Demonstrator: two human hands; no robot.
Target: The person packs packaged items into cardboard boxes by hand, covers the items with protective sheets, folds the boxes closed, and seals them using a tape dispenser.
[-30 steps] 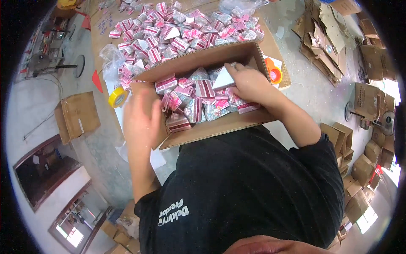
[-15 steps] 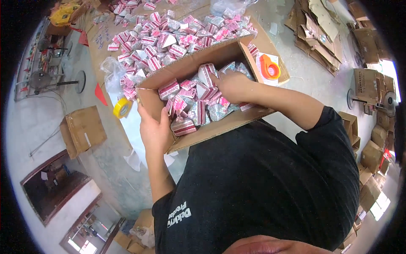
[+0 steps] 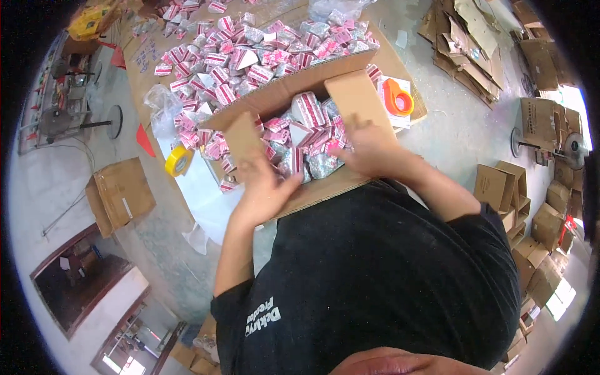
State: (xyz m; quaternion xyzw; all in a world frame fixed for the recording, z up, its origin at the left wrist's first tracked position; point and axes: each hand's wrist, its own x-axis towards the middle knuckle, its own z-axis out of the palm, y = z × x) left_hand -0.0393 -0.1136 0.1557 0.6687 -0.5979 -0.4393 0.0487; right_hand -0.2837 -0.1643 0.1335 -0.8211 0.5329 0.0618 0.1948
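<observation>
In front of my body stands a cardboard box, filled with small wedge-shaped pink and white packets in clear bags. Its left end flap and right end flap are folded inward over the packets. My left hand lies on the left flap, its thumb apart from the fingers. On the right flap rests my right hand, its fingers spread and somewhat blurred. Neither hand grips a packet.
A large heap of the same packets covers the table behind the box. Yellow tape lies to the left, an orange tape dispenser to the right. Flattened cardboard lies on the floor, with a carton at left.
Both end flaps have swung inward over the packets. My right hand has left the packets for the right flap, and my left hand has moved from the box's left wall onto the left flap.
</observation>
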